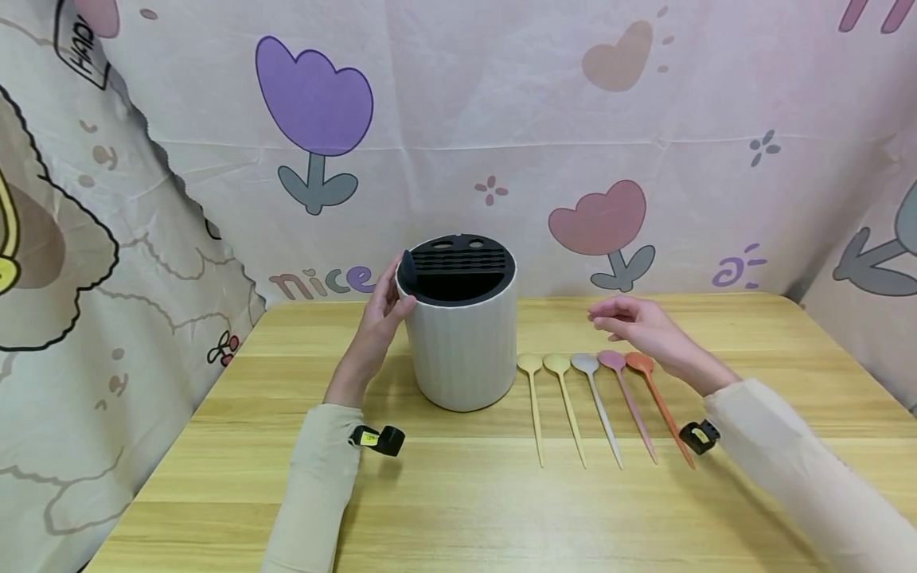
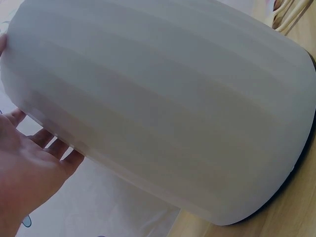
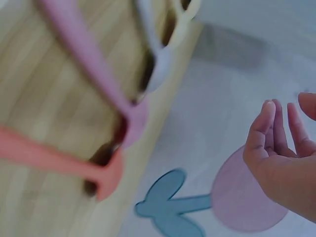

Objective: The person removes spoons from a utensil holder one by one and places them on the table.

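A pale ribbed utensil holder (image 1: 462,350) with a black slotted top (image 1: 458,259) stands upright on the wooden table. My left hand (image 1: 376,318) holds its upper left side, thumb in front and fingers round the far side; the left wrist view also shows this hand (image 2: 34,163) against the wall. A dark blue rounded piece (image 1: 407,269) sticks up at the rim. My right hand (image 1: 645,326) hovers behind the spoon heads, fingers loosely bent and holding nothing. Beneath it lie a pink spoon (image 1: 630,402) and an orange spoon (image 1: 662,402).
Left of the pink spoon lie a grey spoon (image 1: 600,406) and two yellow ones, the nearer yellow spoon (image 1: 533,402) close beside the holder. All the handles point toward me. A printed cloth (image 1: 458,95) hangs behind the table (image 1: 458,501).
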Motion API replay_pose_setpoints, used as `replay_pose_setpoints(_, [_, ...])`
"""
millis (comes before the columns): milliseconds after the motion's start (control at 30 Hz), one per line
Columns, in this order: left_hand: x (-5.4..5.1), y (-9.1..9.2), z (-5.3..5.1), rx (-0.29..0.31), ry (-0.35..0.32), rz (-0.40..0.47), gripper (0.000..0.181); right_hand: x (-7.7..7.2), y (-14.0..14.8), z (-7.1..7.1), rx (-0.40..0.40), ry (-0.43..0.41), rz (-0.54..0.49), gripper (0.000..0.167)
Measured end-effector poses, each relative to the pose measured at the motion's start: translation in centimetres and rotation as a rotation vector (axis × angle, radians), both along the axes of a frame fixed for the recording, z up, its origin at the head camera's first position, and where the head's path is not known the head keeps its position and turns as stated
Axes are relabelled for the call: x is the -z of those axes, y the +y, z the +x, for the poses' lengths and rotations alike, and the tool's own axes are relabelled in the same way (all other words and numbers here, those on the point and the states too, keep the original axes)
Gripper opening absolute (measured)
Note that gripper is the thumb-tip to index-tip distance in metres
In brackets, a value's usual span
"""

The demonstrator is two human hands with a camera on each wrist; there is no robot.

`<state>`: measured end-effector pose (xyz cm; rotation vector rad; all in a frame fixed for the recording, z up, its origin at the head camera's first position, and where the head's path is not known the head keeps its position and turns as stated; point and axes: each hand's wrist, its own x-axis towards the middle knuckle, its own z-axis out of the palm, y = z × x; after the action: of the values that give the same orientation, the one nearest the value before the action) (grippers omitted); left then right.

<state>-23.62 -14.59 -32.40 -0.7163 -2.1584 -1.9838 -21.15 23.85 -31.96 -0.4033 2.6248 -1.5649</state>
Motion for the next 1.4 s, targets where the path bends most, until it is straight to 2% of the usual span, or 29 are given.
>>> replay_pose_setpoints(167, [0.0, -0.1, 0.0, -0.003, -0.002, -0.004, 0.075, -1.3, -1.7, 1.2, -0.055, 0.038, -0.004, 0.034])
replay_pose_setpoints(367, [0.1, -0.3, 0.1, -0.007, -0.005, -0.01, 0.075, -3.7, -3.6, 2.2, -0.101, 0.086, -0.007, 0.031])
replay_pose_setpoints(667, [-0.1, -0.1, 0.0, 0.001, 0.003, -0.005, 0.078, -7.5, -6.4, 2.5, -0.136, 0.141, 0.006, 0.031])
replay_pose_setpoints(867, [-0.1, -0.1, -0.1, -0.002, -0.001, -0.005, 0.076, -9.6, -8.6, 2.3, -0.191, 0.151, -0.001, 0.035])
replay_pose_setpoints(1133, [-0.1, -0.3, -0.1, -0.008, -0.007, -0.01, 0.075, -11.1, -11.3, 1.5, -0.238, 0.086, -0.077, 0.036])
replay_pose_setpoints(1400, [0.0, -0.3, -0.1, 0.008, -0.006, 0.001, 0.076, -11.9, -13.2, 1.3, -0.232, 0.058, -0.028, 0.038])
